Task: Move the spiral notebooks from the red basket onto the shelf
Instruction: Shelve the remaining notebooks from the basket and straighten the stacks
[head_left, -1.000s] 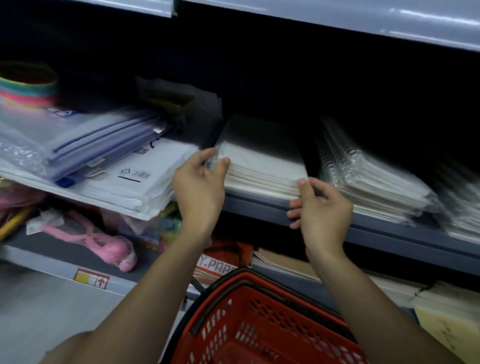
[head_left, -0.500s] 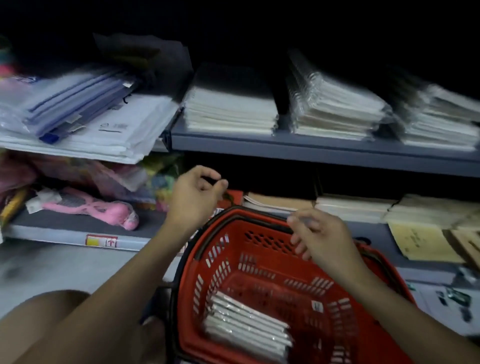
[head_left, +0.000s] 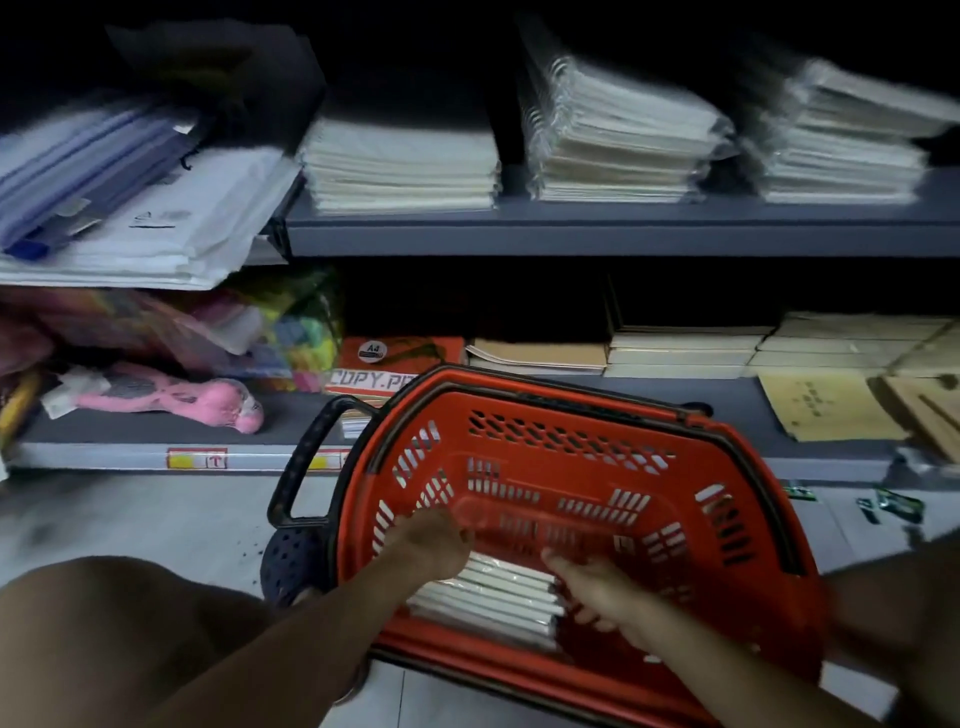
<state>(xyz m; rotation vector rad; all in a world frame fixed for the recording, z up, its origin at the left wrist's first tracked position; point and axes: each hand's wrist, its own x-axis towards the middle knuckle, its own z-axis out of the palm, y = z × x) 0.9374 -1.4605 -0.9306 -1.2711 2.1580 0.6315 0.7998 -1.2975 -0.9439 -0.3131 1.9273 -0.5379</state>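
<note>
The red basket (head_left: 727, 519) stands on the floor in front of the shelves. A stack of white spiral notebooks (head_left: 498, 597) in clear wrap lies flat in its near left corner. My left hand (head_left: 431, 545) rests on the stack's left end with fingers curled. At the right end my right hand (head_left: 597, 584) has its thumb on top and fingers down the side. Motion blur hides how firm either grip is. On the grey shelf (head_left: 571, 228) above lie a plain white notebook stack (head_left: 400, 161) and wrapped spiral stacks (head_left: 613, 140).
White envelopes and blue zip folders (head_left: 130, 208) overhang the shelf at left. The lower shelf holds a pink toy (head_left: 208, 402), an orange copy-paper pack (head_left: 395, 364) and beige paper stacks (head_left: 727, 348). The basket's black handle (head_left: 306, 457) sticks out left. My knees flank the basket.
Both hands left the shelf stack, dropped past the basket rim, and now touch the notebooks inside. The view tilted down from the shelf to the basket.
</note>
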